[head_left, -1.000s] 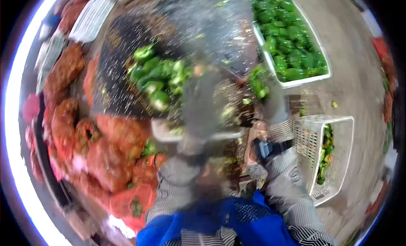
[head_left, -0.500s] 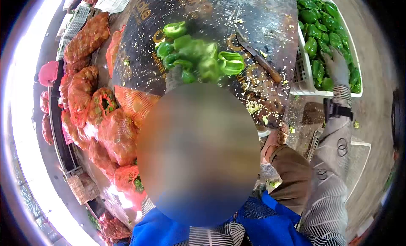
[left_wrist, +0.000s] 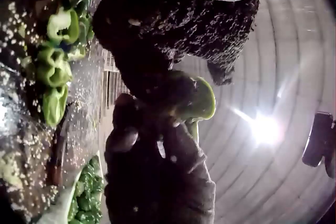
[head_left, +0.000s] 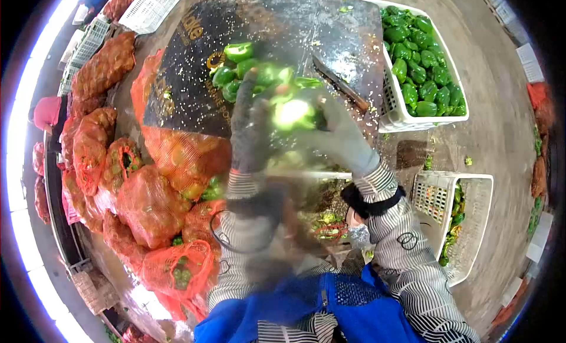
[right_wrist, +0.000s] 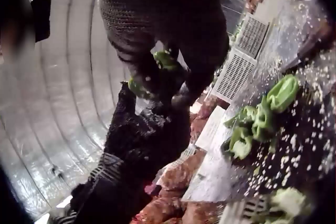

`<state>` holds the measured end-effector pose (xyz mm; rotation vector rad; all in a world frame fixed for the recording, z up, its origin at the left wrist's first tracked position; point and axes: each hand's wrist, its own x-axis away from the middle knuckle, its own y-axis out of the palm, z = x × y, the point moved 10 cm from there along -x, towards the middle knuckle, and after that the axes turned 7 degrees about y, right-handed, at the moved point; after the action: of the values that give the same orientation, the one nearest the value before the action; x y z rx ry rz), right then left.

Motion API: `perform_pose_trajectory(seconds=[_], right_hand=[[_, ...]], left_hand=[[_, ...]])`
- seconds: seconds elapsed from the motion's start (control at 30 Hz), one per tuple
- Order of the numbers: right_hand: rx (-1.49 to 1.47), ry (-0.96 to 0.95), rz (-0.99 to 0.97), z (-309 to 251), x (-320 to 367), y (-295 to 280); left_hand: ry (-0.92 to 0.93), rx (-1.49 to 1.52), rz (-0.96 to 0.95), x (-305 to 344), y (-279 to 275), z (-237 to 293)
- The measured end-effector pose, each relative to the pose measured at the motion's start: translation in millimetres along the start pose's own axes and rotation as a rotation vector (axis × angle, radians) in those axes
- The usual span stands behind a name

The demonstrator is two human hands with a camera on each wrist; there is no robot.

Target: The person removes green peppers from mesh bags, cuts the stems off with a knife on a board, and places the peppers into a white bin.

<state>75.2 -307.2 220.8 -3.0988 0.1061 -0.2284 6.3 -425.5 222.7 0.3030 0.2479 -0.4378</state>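
Both gloved hands meet over the dark board's near edge. In the head view a green pepper [head_left: 292,114] is blurred between my left hand [head_left: 247,127] and my right hand [head_left: 345,136]. The left wrist view has my left hand [left_wrist: 178,29] above and my right hand [left_wrist: 157,166] below, fingers curled round the pepper [left_wrist: 203,100]. In the right wrist view, green parts of the pepper [right_wrist: 167,60] show between the fingers of my right hand [right_wrist: 168,22] and left hand [right_wrist: 147,129]. Cut peppers [head_left: 239,51] lie just beyond the hands.
A knife [head_left: 342,83] lies on the seed-strewn board [head_left: 283,18], right of the cut peppers. A white crate [head_left: 466,116] of whole peppers stands at the right; another crate [head_left: 486,225] lies nearer. Red mesh sacks [head_left: 150,204] crowd the left.
My right hand has moved left from the pepper crate to the board's near edge, where it now grips a pepper with my left hand. The blurred round shape over the head view's lower middle has gone.
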Motion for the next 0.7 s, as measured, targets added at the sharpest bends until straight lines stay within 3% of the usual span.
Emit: perform_pose_trajectory(seconds=[0.03, 0.07, 0.17, 0.23, 0.37, 0.5, 0.57, 0.63, 0.7], right_hand=[[0.013, -0.015, 0.009, -0.9, 6.9, 5.9], [-0.034, -0.017, 0.116, -4.5, 15.0, 5.4], [0.216, -0.16, 0.278, -20.8, 29.5, 15.3], [0.658, -0.333, 0.469, -55.6, 51.0, 24.7], [0.762, -0.142, 0.241, -56.5, 48.7, 43.0], [0.828, -0.173, 0.193, -50.8, 51.9, 50.5], [0.82, -0.207, 0.209, -42.4, 47.8, 49.1], [0.752, 0.045, -0.018, -12.1, 34.4, 54.1], [0.802, -0.052, -0.013, -25.0, 32.5, 60.0]], left_hand=[[0.0, 0.128, 0.005, 0.2, 4.6, 5.1], [0.078, -0.043, -0.014, 1.0, 7.9, 10.5], [-0.099, 0.488, 0.105, 24.5, 31.8, -0.5], [-0.135, 0.364, 0.063, 32.2, 26.4, 3.4], [-0.165, 0.517, 0.04, 43.1, 29.8, 3.6], [-0.114, 0.481, -0.014, 47.4, 27.4, 13.4], [0.013, -0.111, -0.058, 44.2, 23.3, 26.2], [-0.03, -0.081, -0.138, 40.4, 17.8, 15.2], [-0.032, -0.289, -0.253, 37.5, 24.3, 18.8]])
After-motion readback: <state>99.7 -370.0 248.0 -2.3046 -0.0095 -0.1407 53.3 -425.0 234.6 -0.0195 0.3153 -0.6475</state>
